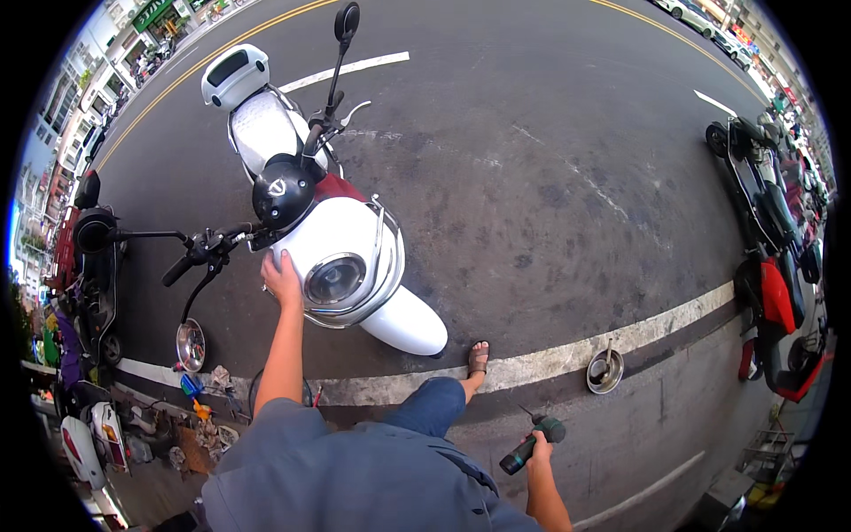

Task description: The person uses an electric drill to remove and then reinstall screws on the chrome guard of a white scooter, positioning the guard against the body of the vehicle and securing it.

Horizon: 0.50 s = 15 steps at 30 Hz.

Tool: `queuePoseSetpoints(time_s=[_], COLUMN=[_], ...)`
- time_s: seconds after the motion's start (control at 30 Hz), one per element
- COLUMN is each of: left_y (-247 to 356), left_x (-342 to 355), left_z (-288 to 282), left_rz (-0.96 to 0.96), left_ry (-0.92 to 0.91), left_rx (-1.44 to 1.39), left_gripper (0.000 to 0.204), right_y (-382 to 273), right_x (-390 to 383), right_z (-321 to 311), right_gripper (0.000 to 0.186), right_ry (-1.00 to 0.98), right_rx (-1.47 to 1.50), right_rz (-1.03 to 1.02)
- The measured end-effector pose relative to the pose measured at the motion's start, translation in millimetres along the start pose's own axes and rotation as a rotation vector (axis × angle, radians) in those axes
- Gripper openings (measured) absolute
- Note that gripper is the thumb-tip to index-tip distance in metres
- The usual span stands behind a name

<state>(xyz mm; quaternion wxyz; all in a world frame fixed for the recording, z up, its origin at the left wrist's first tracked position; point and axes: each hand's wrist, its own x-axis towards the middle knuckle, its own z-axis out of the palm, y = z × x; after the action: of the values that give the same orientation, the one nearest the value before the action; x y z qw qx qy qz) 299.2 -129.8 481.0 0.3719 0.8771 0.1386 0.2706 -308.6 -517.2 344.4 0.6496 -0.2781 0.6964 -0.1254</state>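
A white scooter point(332, 229) stands in front of me, its front wheel cover toward me and its headlight ringed in chrome. My left hand point(282, 282) grips the left edge of its front panel, thumb on the white surface; the other fingertips are partly hidden. Low on the right, away from the scooter, my right hand point(539, 450) is closed around a dark green and black cordless drill point(523, 452) with a long thin bit. The black instrument cover point(284, 191) sits between the handlebars.
A metal bowl point(605, 372) with something inside lies by the white road line point(550, 371); another metal dish point(190, 344) is at the left. Parked motorbikes point(771, 293) line the right side, more scooters point(96, 439) the left. Tools and rags point(202, 408) lie on the ground.
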Motion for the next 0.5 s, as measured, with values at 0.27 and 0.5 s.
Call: queuePoseSetpoints(time_s=[0.27,0.5], left_y=[18,46], left_x=[-22,-10], left_z=[10,15], left_rz=[-0.030,-0.182], left_ry=[0.102,0.153], left_rx=[0.066,0.303], left_gripper=[0.047,0.042], right_y=[-131,-331], right_x=[28,177], right_z=[39,164], right_gripper=[0.028,0.025], right_ry=[0.044,-0.121], right_rx=[-0.178,-0.242], right_rz=[0.104,0.039])
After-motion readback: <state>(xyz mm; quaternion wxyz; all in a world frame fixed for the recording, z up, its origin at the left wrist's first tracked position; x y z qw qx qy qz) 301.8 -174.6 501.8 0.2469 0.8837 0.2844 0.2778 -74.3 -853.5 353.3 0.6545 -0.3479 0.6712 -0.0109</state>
